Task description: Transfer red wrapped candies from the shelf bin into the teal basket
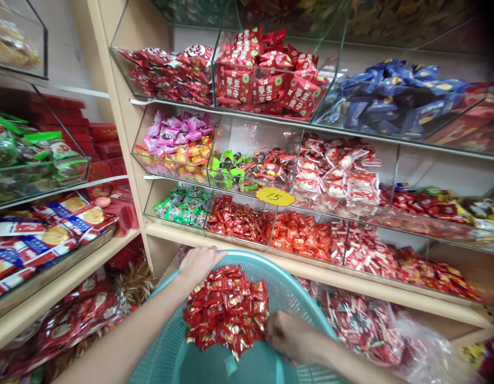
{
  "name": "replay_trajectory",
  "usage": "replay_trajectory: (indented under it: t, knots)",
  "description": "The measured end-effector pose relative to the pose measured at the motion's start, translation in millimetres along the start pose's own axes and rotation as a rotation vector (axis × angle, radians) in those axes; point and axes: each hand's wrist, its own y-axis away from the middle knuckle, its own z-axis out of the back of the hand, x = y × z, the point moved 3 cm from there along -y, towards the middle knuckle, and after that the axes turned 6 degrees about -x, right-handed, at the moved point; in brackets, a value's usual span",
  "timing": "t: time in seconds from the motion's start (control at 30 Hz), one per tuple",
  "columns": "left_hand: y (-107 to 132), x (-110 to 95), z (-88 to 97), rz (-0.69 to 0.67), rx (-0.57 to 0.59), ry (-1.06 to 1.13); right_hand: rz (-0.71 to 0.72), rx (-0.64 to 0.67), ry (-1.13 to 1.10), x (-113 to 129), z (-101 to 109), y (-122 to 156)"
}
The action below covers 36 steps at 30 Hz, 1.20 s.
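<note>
A large teal plastic basket (300, 290) with perforated sides is directly in front of me. My left hand (199, 265) is closed over its far left rim, thumb toward the inside. Inside the basket is a mound of small red-and-gold wrapped candies (228, 309); whatever supports the mound from below is hidden. At the mound's right edge, my right hand (286, 333) has its fingers curled in against the candies. It is slightly blurred, and what it grips is hidden. One small pale wrapped piece (231, 366) shows just below the mound.
Ahead, wooden shelves carry clear bins of red candies (239, 220), orange-red candies (300, 234) and green-wrapped candies (183, 207). A yellow tag (275, 196) reads 15. Packed biscuits (55, 234) fill the left shelf. Bagged sweets (362, 320) lie beneath the shelf on the right.
</note>
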Motion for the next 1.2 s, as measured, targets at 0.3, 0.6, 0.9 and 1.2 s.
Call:
replay_trajectory:
  t: [0.3, 0.6, 0.9, 1.2]
  knots:
    - [1, 0, 1.8, -0.003, -0.011, -0.008, 0.092, -0.073, 0.158, 6, 1, 0]
    - [1, -1, 3.2, 0.001, 0.011, 0.012, 0.058, 0.076, 0.096, 18, 15, 3]
    - [2, -2, 3.8, 0.009, 0.010, -0.001, 0.350, -0.571, 0.106, 74, 119, -71]
    - [4, 1, 6.1, -0.011, -0.013, -0.025, 0.106, -0.561, 0.060, 59, 116, -149]
